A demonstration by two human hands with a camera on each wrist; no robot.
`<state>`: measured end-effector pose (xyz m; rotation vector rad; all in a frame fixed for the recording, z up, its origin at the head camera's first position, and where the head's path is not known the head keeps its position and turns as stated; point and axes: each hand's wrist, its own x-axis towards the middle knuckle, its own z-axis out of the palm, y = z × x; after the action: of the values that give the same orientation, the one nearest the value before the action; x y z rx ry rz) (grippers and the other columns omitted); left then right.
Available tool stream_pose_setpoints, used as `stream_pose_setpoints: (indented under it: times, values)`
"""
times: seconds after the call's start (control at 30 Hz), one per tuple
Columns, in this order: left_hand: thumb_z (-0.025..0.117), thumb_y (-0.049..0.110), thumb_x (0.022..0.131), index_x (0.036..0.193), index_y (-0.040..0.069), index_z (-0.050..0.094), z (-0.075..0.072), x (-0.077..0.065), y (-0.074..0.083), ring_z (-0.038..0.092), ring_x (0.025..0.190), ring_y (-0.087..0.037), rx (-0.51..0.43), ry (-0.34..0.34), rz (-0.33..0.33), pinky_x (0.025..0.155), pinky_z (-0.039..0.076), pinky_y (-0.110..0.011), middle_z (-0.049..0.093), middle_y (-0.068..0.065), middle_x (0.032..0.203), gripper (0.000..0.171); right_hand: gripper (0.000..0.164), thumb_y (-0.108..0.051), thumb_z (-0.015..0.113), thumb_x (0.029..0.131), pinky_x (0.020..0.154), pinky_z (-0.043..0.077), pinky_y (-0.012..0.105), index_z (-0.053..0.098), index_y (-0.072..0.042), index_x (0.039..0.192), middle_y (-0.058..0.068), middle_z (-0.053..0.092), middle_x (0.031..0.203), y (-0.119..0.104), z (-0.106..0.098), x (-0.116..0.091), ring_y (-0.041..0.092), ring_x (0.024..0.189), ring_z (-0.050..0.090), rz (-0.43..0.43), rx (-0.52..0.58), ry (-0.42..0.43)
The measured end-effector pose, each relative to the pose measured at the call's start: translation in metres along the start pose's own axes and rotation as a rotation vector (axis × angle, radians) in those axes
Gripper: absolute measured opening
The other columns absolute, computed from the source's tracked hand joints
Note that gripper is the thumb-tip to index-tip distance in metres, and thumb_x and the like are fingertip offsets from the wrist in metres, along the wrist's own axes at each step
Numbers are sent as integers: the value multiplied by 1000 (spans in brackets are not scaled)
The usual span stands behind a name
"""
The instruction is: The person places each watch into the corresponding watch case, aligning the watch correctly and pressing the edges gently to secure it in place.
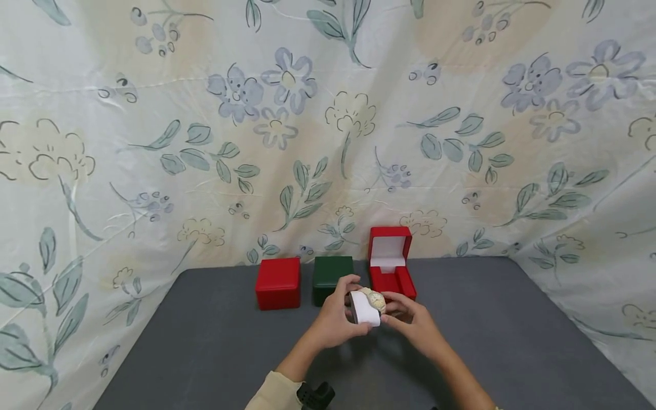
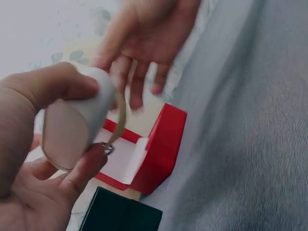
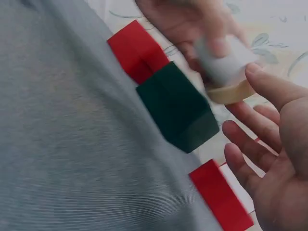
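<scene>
My left hand grips a white watch cushion, its thumb on one side and fingers on the other. Around the cushion runs a wristwatch with a cream strap and a pale dial. My right hand is at the watch's right side, thumb and index finger at the strap and cushion edge; the other fingers hang loosely, as the right wrist view shows. In the left wrist view a small metal piece shows at the strap's lower end. Behind the hands stands an open red box with a white-lined lid.
A closed red box and a closed dark green box stand in a row left of the open one, near the back edge of the grey-covered table. A floral cloth hangs right behind the table.
</scene>
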<state>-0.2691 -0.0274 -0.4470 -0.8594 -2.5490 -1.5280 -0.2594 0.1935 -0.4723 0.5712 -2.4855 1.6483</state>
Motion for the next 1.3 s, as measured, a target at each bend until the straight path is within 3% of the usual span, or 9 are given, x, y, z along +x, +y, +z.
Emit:
stream_pose_setpoints:
  times: [0.17,0.33,0.6,0.8,0.87,0.93,1.03,1.13,1.3]
  values:
    - [79,23,77,138,21,44,4,0,-1,52,99,-14,-37,112,18,76,52,-21,56,-2,127,70,31,-16,67,90,82,54,21,63,-7,120,14,68,114,7,7,-3,7,94,64,-21,97,12]
    - [79,26,77,134,17,51,13,1,1,56,95,-13,-94,229,-87,76,55,-21,58,-6,123,65,14,-12,69,88,77,56,22,69,-8,102,10,70,99,6,13,-3,13,83,65,-124,68,123]
    - [81,23,75,132,17,53,15,2,6,57,94,-15,-108,315,-145,77,57,-27,59,-7,122,64,17,-9,76,81,77,55,21,69,-20,93,-3,70,93,-5,16,0,5,81,62,-225,-100,268]
    - [82,22,74,133,18,51,19,3,3,55,101,-16,14,358,-113,76,58,-28,57,-6,123,67,25,-1,82,71,76,58,25,76,-13,93,-5,72,94,-9,22,-2,10,85,65,-378,-414,330]
    - [82,21,75,134,17,48,20,4,0,54,102,-16,7,329,-100,77,58,-27,55,-6,126,68,26,-3,82,72,77,58,27,76,-13,96,-4,73,96,-9,21,-1,10,87,66,-346,-411,318]
    - [80,20,78,137,17,46,18,5,-4,55,105,-18,-74,262,-92,81,58,-28,53,-7,130,69,26,-8,79,78,78,58,27,74,-14,103,-1,72,102,-8,16,1,9,89,66,-266,-287,237]
    - [74,16,84,142,18,43,11,8,-7,54,113,-22,-257,98,-68,88,56,-29,48,-7,137,66,41,-16,73,85,82,57,25,62,-18,125,6,65,123,-7,-1,6,16,100,66,-102,-2,57]
    - [69,12,88,144,22,42,3,10,-6,50,125,-29,-387,-75,-53,93,54,-31,44,-6,143,63,60,-15,68,89,85,57,28,44,-17,144,17,46,144,-7,-19,11,22,109,65,-9,167,-150]
    - [71,11,86,143,25,43,-7,13,-2,49,130,-28,-357,-188,-47,93,53,-29,46,-2,142,65,72,-10,66,89,85,57,31,31,-9,151,25,31,153,-13,-30,16,17,109,64,-3,246,-323]
